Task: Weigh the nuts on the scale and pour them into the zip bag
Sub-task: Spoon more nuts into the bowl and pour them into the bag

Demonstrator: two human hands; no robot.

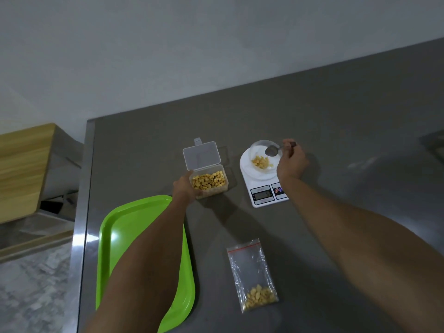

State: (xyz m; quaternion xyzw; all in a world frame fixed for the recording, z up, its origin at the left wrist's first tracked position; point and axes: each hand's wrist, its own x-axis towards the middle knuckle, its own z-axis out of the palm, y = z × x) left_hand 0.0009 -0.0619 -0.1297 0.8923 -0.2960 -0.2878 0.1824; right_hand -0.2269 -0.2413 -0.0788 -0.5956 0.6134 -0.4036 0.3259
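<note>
A clear plastic box (208, 181) full of yellow nuts stands open on the grey table, its lid (201, 155) flipped back. My left hand (185, 192) grips the box's near left corner. A white scale (264, 182) to the right carries a clear bowl (260, 150) with a few nuts (260, 162) in it. My right hand (292, 162) pinches the handle of a metal spoon (272, 150), whose empty bowl hangs over the clear bowl. A zip bag (253, 275) with some nuts at its bottom lies flat near me.
A green tray (115, 236) lies at the table's left, partly under my left forearm. The table's metal left edge (83, 212) drops to a floor and a wooden cabinet (24, 169). A wall runs along the table's far side.
</note>
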